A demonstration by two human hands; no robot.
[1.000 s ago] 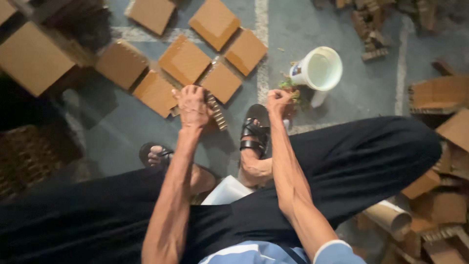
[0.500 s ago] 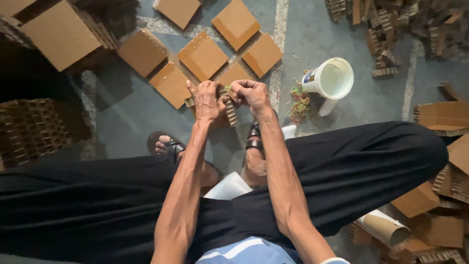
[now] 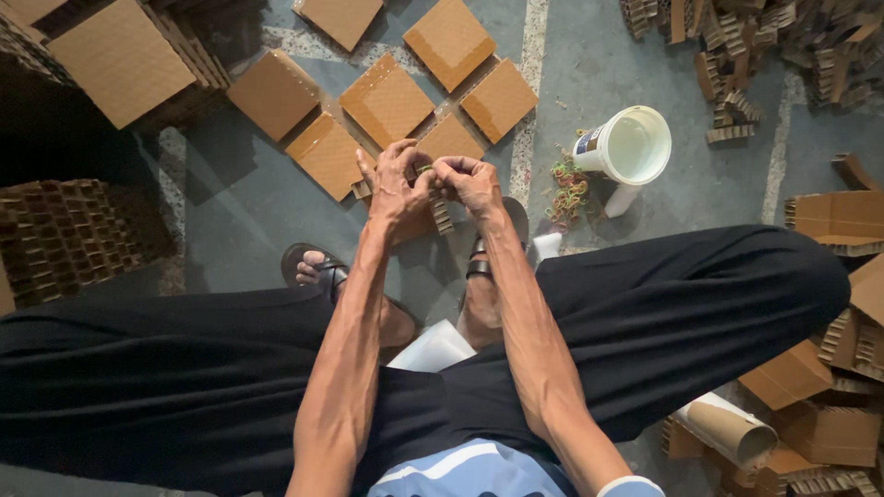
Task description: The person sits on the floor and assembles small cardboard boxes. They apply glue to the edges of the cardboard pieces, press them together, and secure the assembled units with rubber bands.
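Camera: a single view, worn on the person's head.
Direction: it looks almost straight down past the black-trousered lap (image 3: 700, 313) to the grey concrete floor (image 3: 230, 193).
Nearness: close to both forearms, with the left hand (image 3: 398, 184) and right hand (image 3: 468, 181) mid-frame; the floor lies farther off.
Reach: brown square cardboard pieces (image 3: 387, 101) along the top edge, white plastic cup (image 3: 631, 147) upper right.
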